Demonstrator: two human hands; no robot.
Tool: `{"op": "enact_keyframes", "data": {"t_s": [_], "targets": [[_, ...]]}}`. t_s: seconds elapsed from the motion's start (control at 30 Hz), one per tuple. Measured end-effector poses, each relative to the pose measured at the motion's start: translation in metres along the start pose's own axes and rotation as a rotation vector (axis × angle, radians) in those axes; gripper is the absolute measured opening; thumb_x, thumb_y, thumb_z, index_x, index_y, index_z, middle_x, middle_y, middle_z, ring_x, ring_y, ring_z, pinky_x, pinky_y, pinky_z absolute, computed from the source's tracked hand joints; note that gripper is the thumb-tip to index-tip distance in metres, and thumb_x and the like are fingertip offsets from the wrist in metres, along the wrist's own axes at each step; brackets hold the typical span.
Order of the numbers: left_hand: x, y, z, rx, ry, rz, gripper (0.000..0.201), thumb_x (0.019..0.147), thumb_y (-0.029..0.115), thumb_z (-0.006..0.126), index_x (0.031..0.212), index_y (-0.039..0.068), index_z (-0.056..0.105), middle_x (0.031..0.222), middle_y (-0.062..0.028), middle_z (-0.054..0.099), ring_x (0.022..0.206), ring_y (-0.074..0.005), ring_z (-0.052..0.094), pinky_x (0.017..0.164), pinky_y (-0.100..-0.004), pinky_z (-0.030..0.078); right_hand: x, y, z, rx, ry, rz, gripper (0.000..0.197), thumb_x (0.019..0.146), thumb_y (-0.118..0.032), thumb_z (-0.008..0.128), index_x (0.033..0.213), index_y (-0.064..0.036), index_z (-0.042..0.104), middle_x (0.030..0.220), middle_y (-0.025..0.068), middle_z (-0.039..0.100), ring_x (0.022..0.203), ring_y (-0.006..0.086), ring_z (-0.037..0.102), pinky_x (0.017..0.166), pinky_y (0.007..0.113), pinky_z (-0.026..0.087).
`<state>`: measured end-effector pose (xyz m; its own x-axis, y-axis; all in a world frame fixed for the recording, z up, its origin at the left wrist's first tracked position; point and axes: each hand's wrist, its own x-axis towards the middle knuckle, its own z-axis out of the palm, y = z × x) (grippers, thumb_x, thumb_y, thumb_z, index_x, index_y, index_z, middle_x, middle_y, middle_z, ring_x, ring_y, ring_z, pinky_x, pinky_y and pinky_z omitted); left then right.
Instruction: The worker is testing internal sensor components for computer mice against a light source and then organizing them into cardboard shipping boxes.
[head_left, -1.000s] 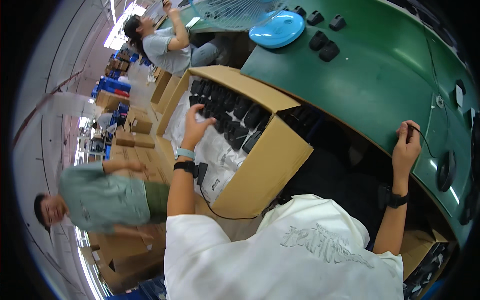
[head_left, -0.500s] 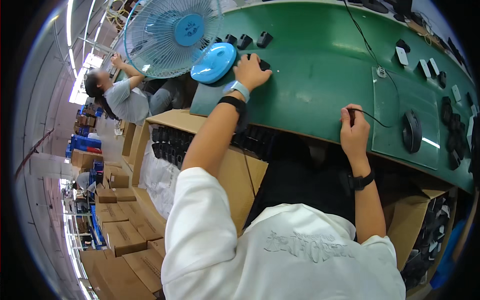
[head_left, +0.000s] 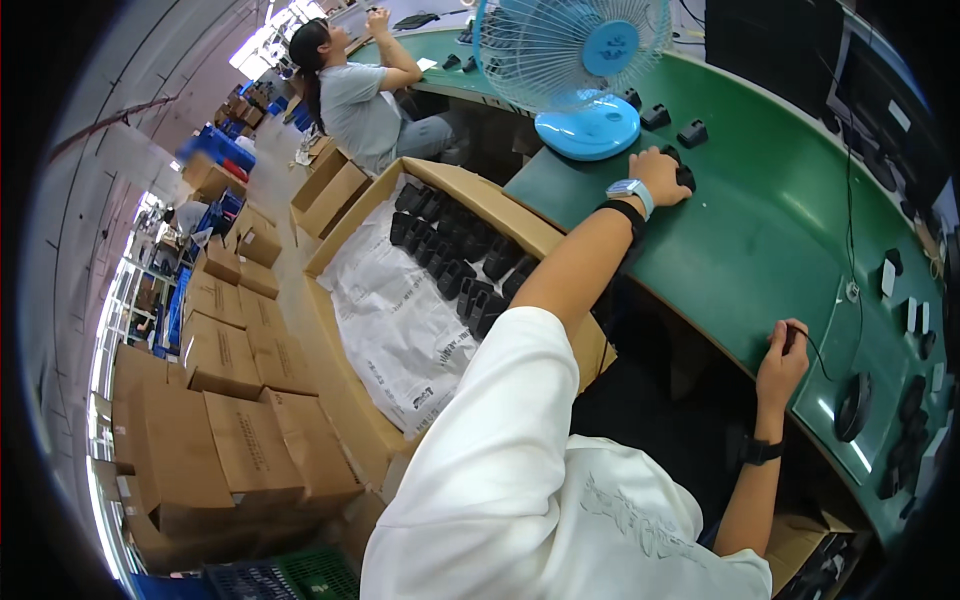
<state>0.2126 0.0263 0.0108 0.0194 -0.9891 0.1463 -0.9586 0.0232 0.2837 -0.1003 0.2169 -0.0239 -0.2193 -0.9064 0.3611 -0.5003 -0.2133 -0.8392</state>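
Observation:
My left hand (head_left: 660,175) reaches out over the green table (head_left: 760,240) and closes on a small black part (head_left: 685,177) beside the blue fan's base (head_left: 590,135). Two similar black parts (head_left: 672,124) sit just beyond it. My right hand (head_left: 782,358) rests at the table's near edge, pinching a small black plug at the end of a thin black cable (head_left: 835,350). A black round device (head_left: 852,405) lies to its right.
An open cardboard box (head_left: 400,300) with several black parts and a printed paper sheet stands left of me. A seated person (head_left: 365,90) works at the far left. Stacked cartons (head_left: 230,400) line the floor. More small black and white parts (head_left: 915,320) lie at the table's right.
My left hand went from the cardboard box up to the table by the fan base and took hold of a black part. The view has swung left. My right hand stays on the plug.

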Motion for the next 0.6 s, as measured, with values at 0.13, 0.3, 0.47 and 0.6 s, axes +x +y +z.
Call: {"op": "enact_keyframes", "data": {"t_s": [0.13, 0.3, 0.47, 0.6], "targets": [[-0.028, 0.01, -0.051, -0.246, -0.064, 0.157, 0.062, 0.071, 0.056, 0.079, 0.113, 0.009, 0.075, 0.123, -0.0207, 0.065, 0.112, -0.0364, 0.062, 0.097, -0.0441, 0.048, 0.0, 0.008, -0.003, -0.033, 0.034, -0.006, 0.018, 0.102, -0.017, 0.058, 0.102, 0.0006, 0.061, 0.073, 0.0054, 0.059, 0.067, 0.0138, 0.057, 0.066, 0.029, 0.047], [-0.157, -0.048, -0.233, -0.402, 0.061, 0.18, 0.063, 0.077, 0.044, 0.083, 0.116, -0.004, 0.07, 0.128, -0.0181, 0.063, 0.103, -0.0278, 0.068, 0.091, -0.0348, 0.053, 0.002, 0.005, -0.007, 0.007, 0.01, -0.041, 0.019, 0.102, -0.018, 0.059, 0.103, 0.0004, 0.061, 0.077, 0.0045, 0.06, 0.07, 0.0124, 0.057, 0.067, 0.027, 0.047], [-0.238, -0.222, -0.277, -0.119, 0.281, -0.338, 0.057, 0.077, 0.041, 0.081, 0.111, -0.003, 0.071, 0.122, -0.0187, 0.066, 0.112, -0.0344, 0.064, 0.098, -0.0411, 0.048, 0.0, 0.01, -0.005, -0.011, -0.011, -0.008, 0.019, 0.102, -0.018, 0.058, 0.104, 0.0009, 0.06, 0.077, 0.0047, 0.059, 0.07, 0.0126, 0.056, 0.067, 0.028, 0.046], [-0.288, -0.374, -0.228, 0.184, 0.272, -0.414, 0.055, 0.079, 0.038, 0.079, 0.112, -0.005, 0.07, 0.124, -0.0221, 0.063, 0.112, -0.0363, 0.062, 0.099, -0.0405, 0.048, 0.004, 0.003, 0.0, -0.025, -0.062, -0.026, 0.019, 0.102, -0.018, 0.058, 0.104, 0.0013, 0.06, 0.077, 0.0052, 0.059, 0.07, 0.0127, 0.056, 0.067, 0.028, 0.046]]}}
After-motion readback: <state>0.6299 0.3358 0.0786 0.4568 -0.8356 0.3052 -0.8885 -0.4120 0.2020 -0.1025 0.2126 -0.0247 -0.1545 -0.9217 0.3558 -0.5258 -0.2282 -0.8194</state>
